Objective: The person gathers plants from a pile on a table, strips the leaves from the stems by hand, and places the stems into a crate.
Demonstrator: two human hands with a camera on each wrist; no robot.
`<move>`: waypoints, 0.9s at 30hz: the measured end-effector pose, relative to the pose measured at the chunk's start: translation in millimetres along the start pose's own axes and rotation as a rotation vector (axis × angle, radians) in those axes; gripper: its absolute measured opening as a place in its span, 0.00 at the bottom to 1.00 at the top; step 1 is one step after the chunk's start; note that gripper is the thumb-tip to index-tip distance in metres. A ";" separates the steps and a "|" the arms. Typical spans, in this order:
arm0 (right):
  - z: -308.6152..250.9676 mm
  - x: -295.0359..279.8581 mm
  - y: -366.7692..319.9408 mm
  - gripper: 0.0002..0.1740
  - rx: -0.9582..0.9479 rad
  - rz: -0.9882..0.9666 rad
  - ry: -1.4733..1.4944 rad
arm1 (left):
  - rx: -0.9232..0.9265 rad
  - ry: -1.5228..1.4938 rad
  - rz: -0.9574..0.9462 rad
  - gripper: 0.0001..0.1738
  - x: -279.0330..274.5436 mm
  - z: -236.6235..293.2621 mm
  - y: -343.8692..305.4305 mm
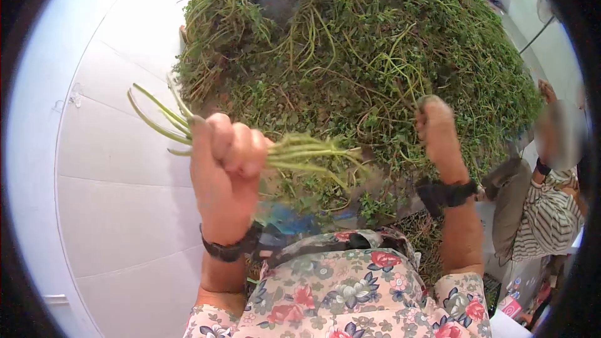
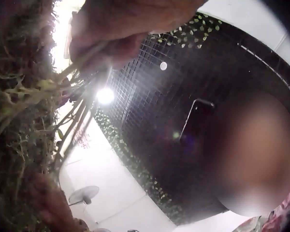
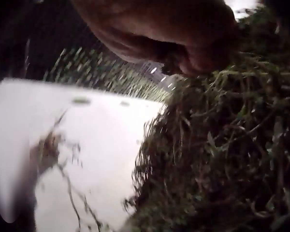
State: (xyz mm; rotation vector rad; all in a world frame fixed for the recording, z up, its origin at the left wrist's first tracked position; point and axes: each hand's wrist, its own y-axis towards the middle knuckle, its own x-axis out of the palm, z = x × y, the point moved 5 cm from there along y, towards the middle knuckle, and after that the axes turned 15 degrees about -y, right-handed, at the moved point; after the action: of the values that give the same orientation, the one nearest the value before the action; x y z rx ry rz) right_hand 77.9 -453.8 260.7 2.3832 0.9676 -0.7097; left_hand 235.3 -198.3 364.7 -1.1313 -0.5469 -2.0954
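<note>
My left hand (image 1: 228,150) grips a bunch of long green stems (image 1: 303,153) in its curled fingers, raised over the near left side of a big heap of leafy greens (image 1: 350,62). Bare stem ends stick out past the thumb, and thinner ends out the other side. In the left wrist view the stems (image 2: 77,121) hang below the fingers (image 2: 130,19). My right hand (image 1: 440,128) is at the right part of the heap, fingers curled and fingertips among the stems. The right wrist view has stems (image 3: 246,72) right at those fingertips; the pinch itself is mostly hidden.
A white panelled wall (image 1: 131,169) stands on the left. At the right edge a person in a striped top (image 1: 548,216) sits beside the heap, a hand near it. A blue plastic sheet (image 1: 288,219) shows under the heap's near edge.
</note>
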 end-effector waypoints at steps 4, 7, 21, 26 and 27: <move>-34.9 -3.5 -16.9 0.06 0.333 -0.229 0.340 | -0.019 -0.177 0.078 0.23 -5.4 4.6 4.2; -66.5 24.6 -27.2 0.08 0.139 -0.448 0.286 | -0.081 -0.325 -0.030 0.20 -14.2 0.9 9.8; -120.8 54.9 -39.2 0.09 -0.582 -0.112 -0.277 | -0.159 -0.288 0.095 0.22 -15.7 -16.6 -3.8; -62.2 5.5 -11.0 0.05 -0.408 0.321 -0.477 | -0.119 -0.279 0.071 0.22 -6.6 -9.5 -16.5; -47.2 -14.0 -8.0 0.06 -0.233 0.266 -0.285 | -0.168 -0.288 -0.083 0.22 -12.2 -2.4 -13.4</move>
State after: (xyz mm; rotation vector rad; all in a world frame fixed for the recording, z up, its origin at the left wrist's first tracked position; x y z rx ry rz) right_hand 76.8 -427.8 303.2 2.0845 0.5670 -0.7622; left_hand 228.9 -186.3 352.6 -1.5460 -0.5676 -2.0922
